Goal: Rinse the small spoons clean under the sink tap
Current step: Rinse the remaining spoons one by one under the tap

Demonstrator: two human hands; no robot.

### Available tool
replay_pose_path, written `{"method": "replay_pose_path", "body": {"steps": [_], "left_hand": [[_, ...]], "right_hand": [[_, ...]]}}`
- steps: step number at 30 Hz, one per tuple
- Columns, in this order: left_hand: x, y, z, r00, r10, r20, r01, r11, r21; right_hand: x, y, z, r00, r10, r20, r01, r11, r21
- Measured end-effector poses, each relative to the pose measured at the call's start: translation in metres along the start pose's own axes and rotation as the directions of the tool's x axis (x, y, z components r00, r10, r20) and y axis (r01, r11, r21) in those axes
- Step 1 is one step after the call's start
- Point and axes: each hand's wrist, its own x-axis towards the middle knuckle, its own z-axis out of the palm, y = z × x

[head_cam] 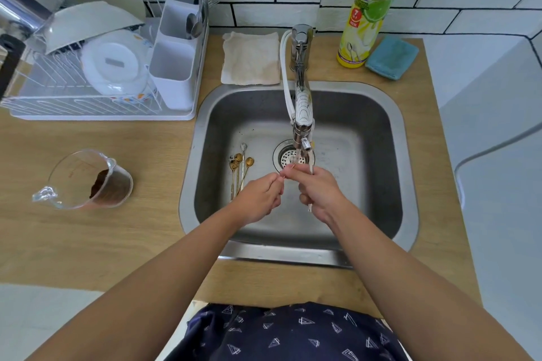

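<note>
Water runs from the chrome tap (302, 114) into the steel sink (369, 138), above the drain (289, 155). My right hand (318, 192) is closed around a thin small spoon (311, 168) held upright under the stream; its handle end pokes out below my palm. My left hand (259, 199) pinches the spoon's top end beside the right hand's fingertips. Several small gold spoons (239, 173), and a silver one, lie on the sink floor to the left of the drain, bowls pointing away from me.
A dish rack (96, 73) with bowls, plates and a cutlery holder stands at the back left. A glass measuring jug (88, 182) with brown residue lies tilted on the wooden counter. Behind the sink are a folded cloth (250, 58), a dish soap bottle (372, 9) and a blue sponge (391, 57).
</note>
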Motion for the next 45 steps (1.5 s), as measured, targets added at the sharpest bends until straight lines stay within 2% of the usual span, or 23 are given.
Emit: {"method": "replay_pose_path", "body": {"steps": [3, 5, 7, 9, 11, 13, 18, 23, 26, 31, 34, 37, 39, 45], "left_hand": [[-0.001, 0.004, 0.000, 0.999, -0.048, 0.011, 0.049, 0.997, -0.062], [0.000, 0.011, -0.001, 0.994, -0.111, 0.025, 0.114, 0.978, -0.175], [0.001, 0.018, -0.001, 0.983, -0.181, 0.035, 0.183, 0.938, -0.294], [0.002, 0.020, -0.002, 0.975, -0.220, 0.043, 0.221, 0.915, -0.338], [0.001, 0.018, -0.003, 0.971, -0.229, 0.069, 0.238, 0.903, -0.357], [-0.002, 0.015, -0.001, 0.972, -0.209, 0.108, 0.234, 0.901, -0.365], [-0.004, 0.015, 0.003, 0.980, -0.169, 0.109, 0.198, 0.908, -0.368], [-0.004, 0.016, 0.002, 0.986, -0.128, 0.107, 0.156, 0.934, -0.322], [-0.005, 0.015, 0.002, 0.986, -0.108, 0.126, 0.138, 0.955, -0.262], [-0.009, 0.016, -0.003, 0.981, -0.088, 0.175, 0.119, 0.977, -0.176], [-0.008, 0.015, -0.006, 0.990, -0.086, 0.112, 0.096, 0.991, -0.090], [-0.007, 0.015, -0.006, 0.993, -0.073, 0.088, 0.088, 0.980, -0.179], [-0.007, 0.016, -0.006, 0.993, -0.067, 0.102, 0.089, 0.969, -0.230], [-0.007, 0.014, -0.009, 0.988, -0.050, 0.149, 0.082, 0.973, -0.217]], "right_hand": [[0.009, -0.010, -0.005, 0.995, -0.034, -0.099, 0.043, 0.995, 0.088], [0.012, -0.010, -0.004, 0.991, -0.028, -0.130, 0.046, 0.990, 0.134], [0.008, -0.004, -0.001, 0.997, -0.020, -0.073, 0.027, 0.994, 0.106], [0.000, 0.003, 0.001, 1.000, 0.004, 0.018, -0.005, 0.997, 0.076], [-0.005, 0.005, 0.002, 0.999, 0.026, 0.047, -0.028, 0.999, 0.040], [-0.004, -0.001, 0.001, 1.000, 0.014, 0.015, -0.014, 0.999, 0.039], [0.005, -0.013, -0.004, 0.994, -0.012, -0.111, 0.031, 0.984, 0.173], [-0.004, 0.001, 0.003, 0.999, -0.016, 0.031, 0.016, 1.000, 0.001], [-0.003, -0.002, 0.001, 0.999, -0.024, 0.032, 0.025, 0.999, -0.047], [0.010, -0.015, -0.011, 0.993, -0.030, -0.115, 0.047, 0.987, 0.152], [0.009, -0.012, -0.009, 0.997, -0.024, -0.076, 0.031, 0.996, 0.088], [0.001, -0.002, -0.002, 0.999, 0.002, 0.044, -0.001, 1.000, -0.028], [-0.002, -0.001, 0.001, 0.997, 0.005, 0.072, -0.002, 0.999, -0.041], [0.011, -0.016, -0.006, 0.992, -0.026, -0.124, 0.045, 0.988, 0.151]]}}
